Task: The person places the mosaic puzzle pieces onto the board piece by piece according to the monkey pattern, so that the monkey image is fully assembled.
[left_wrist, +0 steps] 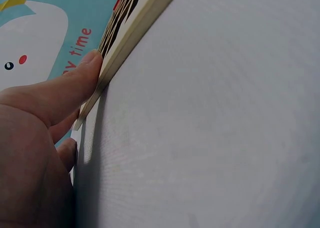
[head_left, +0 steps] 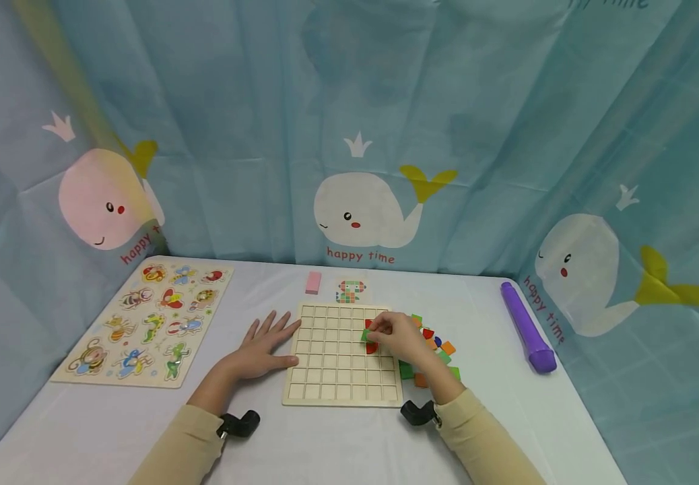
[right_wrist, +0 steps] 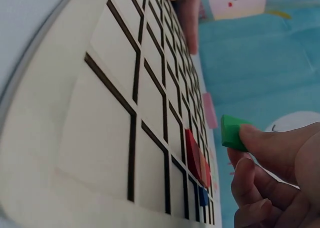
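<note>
A wooden grid board (head_left: 325, 364) lies flat at the middle of the table. My left hand (head_left: 260, 353) rests at its left edge with spread, straight fingers; in the left wrist view the thumb (left_wrist: 82, 81) touches the board's side. Above the grid's right part, my right hand (head_left: 403, 338) pinches a green square tile (right_wrist: 233, 133) between thumb and fingers, and the tile is raised off the board. Red pieces (right_wrist: 192, 153) and a small blue piece (right_wrist: 203, 196) sit in cells near that hand. The right hand partly hides those cells in the head view.
Loose coloured tiles (head_left: 448, 348) lie scattered right of the board. Behind it are a pattern card (head_left: 358, 292) and a pink block (head_left: 313, 283). An insect puzzle board (head_left: 161, 350) occupies the left side, a purple tube-like object (head_left: 528, 328) the right. Curtains surround the table.
</note>
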`<action>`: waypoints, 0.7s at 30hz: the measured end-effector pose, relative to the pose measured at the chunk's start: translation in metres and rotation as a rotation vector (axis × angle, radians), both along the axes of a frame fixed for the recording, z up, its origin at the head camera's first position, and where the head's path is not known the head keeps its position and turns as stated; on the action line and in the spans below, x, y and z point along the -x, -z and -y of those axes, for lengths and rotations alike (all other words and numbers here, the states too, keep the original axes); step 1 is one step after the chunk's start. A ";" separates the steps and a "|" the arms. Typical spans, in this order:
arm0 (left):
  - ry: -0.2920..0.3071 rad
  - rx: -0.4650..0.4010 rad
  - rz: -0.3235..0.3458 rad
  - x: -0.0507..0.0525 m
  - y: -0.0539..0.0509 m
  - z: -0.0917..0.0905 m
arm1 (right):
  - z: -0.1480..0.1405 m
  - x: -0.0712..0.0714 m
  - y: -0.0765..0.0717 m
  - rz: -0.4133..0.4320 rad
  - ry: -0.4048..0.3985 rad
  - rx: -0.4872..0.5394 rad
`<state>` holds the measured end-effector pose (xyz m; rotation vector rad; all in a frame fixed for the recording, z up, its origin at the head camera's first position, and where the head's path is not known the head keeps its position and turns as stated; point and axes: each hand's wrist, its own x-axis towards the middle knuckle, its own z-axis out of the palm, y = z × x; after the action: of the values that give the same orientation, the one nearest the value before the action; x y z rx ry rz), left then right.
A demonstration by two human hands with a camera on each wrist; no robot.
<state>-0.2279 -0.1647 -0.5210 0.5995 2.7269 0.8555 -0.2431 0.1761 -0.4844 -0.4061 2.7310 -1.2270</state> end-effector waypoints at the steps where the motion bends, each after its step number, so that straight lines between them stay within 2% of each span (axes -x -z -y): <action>1: 0.000 0.002 0.000 0.000 0.000 0.000 | 0.002 0.000 0.001 0.001 -0.009 -0.004; 11: -0.006 -0.001 0.003 -0.001 -0.002 0.000 | 0.014 -0.001 0.011 0.015 -0.050 -0.047; 21: -0.007 0.002 0.007 0.001 0.001 0.001 | 0.021 -0.002 0.015 -0.071 -0.067 -0.159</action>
<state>-0.2285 -0.1652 -0.5215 0.5861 2.7248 0.8550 -0.2410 0.1552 -0.4990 -0.5277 2.8233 -0.9885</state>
